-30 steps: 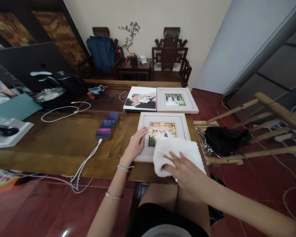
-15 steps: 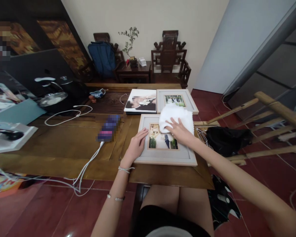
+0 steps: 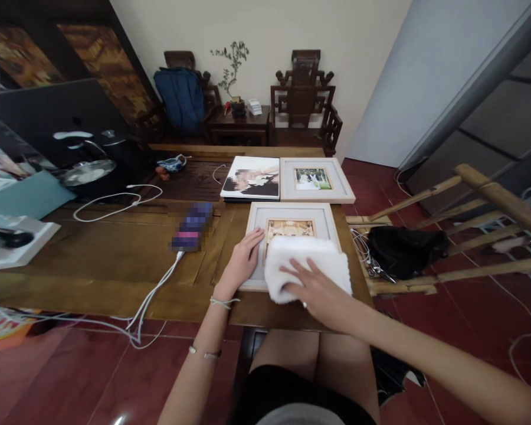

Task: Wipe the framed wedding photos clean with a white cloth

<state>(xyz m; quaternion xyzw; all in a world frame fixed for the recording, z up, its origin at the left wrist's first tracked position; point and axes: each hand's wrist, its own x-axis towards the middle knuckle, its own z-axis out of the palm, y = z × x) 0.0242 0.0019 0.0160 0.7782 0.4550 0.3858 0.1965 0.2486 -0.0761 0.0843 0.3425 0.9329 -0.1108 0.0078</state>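
Note:
A light wooden picture frame (image 3: pixel 292 211) with a grey mat lies flat near the front edge of the table, the upper strip of its photo showing. My left hand (image 3: pixel 242 260) grips its left side, fingers over the rim. Under my right hand (image 3: pixel 318 289) is a folded white cloth (image 3: pixel 325 260), pressed onto the frame's lower part. The thumb goes into a fold of the cloth, and the other fingers lie on top of it. The cloth hides most of the photo and the lower right corner.
Behind are a second picture frame (image 3: pixel 316 190) and a photo album (image 3: pixel 252 184). Left of them lie a phone (image 3: pixel 191 227) and a white cable (image 3: pixel 153 289). A kettle (image 3: pixel 88 174), a blue box (image 3: pixel 30 198) and a power strip (image 3: pixel 35 242) stand farther left. A bamboo chair (image 3: pixel 482 171) is on the right.
My right hand has slid the white cloth from the frame's upper right down toward its lower edge. The second frame's photo is uncovered now. My left hand stays on the left rim.

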